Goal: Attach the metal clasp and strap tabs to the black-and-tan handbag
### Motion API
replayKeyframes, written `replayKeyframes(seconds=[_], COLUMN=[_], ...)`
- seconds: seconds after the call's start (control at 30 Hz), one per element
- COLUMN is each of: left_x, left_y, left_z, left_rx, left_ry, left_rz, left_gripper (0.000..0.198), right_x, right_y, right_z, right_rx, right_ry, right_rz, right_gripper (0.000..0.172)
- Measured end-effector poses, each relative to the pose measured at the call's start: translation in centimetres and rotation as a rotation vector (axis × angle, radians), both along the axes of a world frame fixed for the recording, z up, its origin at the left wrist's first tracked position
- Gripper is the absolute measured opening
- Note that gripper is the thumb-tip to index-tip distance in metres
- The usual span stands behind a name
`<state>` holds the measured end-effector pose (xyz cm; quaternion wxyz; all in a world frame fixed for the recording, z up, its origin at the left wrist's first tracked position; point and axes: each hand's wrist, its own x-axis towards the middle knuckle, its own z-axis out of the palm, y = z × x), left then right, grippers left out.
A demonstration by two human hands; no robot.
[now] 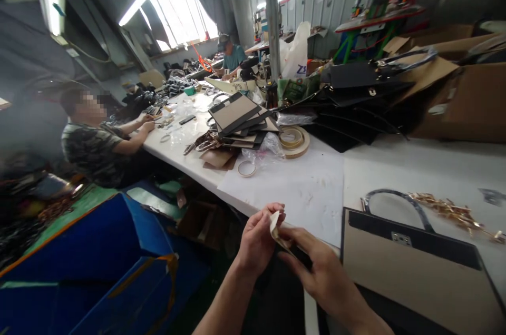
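Head view: L hand (256,243) & R hand (320,261) meet at near edge of bench (371,166), pale scrap (274,223) b/w them. L grip pinched on scrap's upper end; R grip closed at lower end (dark bit (301,256) b/w thumb & fingers, can't tell if same pc). Bag (399,266) flat to R, gold bits (446,209) just beyond. Tape rolls (294,148) beside panels (237,112). Co-worker (95,148) far L.

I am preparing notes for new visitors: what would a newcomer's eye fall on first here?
The large blue container at lower left strikes first. Next come the left hand and right hand, holding a small pale piece at lower centre. A black-and-beige bag lies at lower right.
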<state>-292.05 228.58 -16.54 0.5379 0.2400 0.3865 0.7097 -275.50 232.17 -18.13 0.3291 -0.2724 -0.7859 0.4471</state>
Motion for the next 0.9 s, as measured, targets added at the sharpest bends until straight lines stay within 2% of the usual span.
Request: replayKeyframes(seconds=[0.07, 0.17, 0.23, 0.3, 0.4, 0.53, 0.6, 0.77, 0.9], left_x=[-0.5, -1.6, -2.2, -2.5, -2.2, -1.7, -2.2, -5.9, -9.6], left_y=[-0.3, -0.9, -1.3, -1.5, -1.5, -1.4, -1.5, -1.7, -2.1], left_z=[0.5, 1.3, 1.8, 2.1, 1.9, 1.6, 1.7, 2.9, 4.7], left_rx=[0.023, -0.012, -0.028, 0.003, 0.075, 0.109, 0.125, 0.09, 0.073], left_ry=[-0.037, -0.04, -0.03, -0.048, -0.101, -0.147, -0.137, 0.024, 0.201], left_rz=[0.041, 0.099, 0.119, 0.122, 0.085, -0.01, -0.003, 0.182, 0.368], left_gripper=[0.028, 0.039, 0.048, 0.051, 0.05, 0.046, 0.046, 0.049, 0.035], right_x=[-1.6, -2.9, -3.1, -3.1, -3.6, -4.4, -4.7, -4.9, -4.9], right_y=[-0.5, -1.1, -1.4, -1.5, -1.6, -1.9, -2.0, -2.5, -3.0], right_z=[0.0, 0.0, 0.2, 0.7, 1.3, 1.2, 0.7, -1.1, -2.9], right_rx=[-0.001, -0.038, -0.081, -0.125, -0.174, -0.256, -0.32, -0.493, -0.562], right_ry=[0.081, 0.163, 0.183, 0.196, 0.199, 0.178, 0.189, 0.145, 0.0], right_rz=[0.013, -0.02, -0.018, -0.011, -0.002, 0.001, -0.003, 0.101, 0.199], right_gripper=[0.026, 0.019, 0.021, 0.031, 0.037, 0.02, 0.02, 0.031, 0.036])
